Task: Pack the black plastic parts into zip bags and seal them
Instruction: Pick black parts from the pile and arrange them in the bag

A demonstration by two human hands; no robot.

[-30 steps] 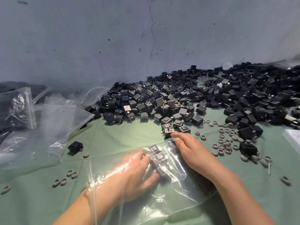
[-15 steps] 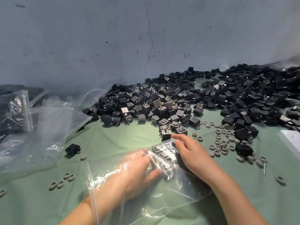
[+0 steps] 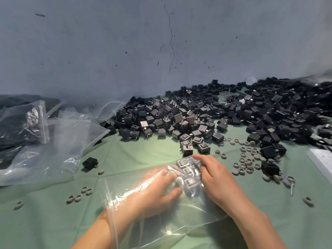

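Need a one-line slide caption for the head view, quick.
Left hand inside a clear zip bag beside black parts; right hand rests on the bag's outside.

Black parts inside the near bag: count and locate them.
3 show through the zip bag, in a row between left hand and right hand: far part, middle part, near part. Others may be hidden.

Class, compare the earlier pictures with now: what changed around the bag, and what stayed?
Very little. Inside the zip bag, three black parts now show in a row between the hands, where two were plain before. The left hand stays inside the bag, the right hand pressing on it from outside; nothing taken or let go. The pile and grey rings are unchanged.
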